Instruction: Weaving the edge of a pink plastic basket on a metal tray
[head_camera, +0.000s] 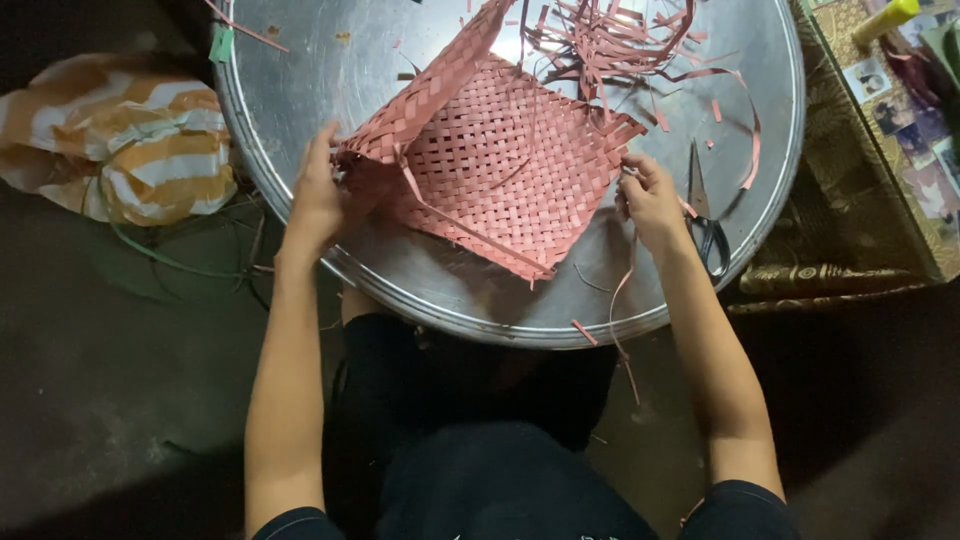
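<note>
Mid-weave: left hand (318, 195) pinching mat (500, 165) corner, right hand (652, 200) clamped on strip (622, 300), needing threading next.

To my left lies an orange-and-white striped bag (120, 135) (bulging, soft), on the dark floor (100, 400) beside the tray (300, 60).

Arms: both showing bare from wrist to upper arm | Sleeves: short dark ones, looking navy or black in the dim light, ending at the frame's bottom edge | Legs: wearing dark clothing, plain and unpatterned | left hand (318, 195) and right hand (652, 200): showing no gloves, rings or watch
</note>
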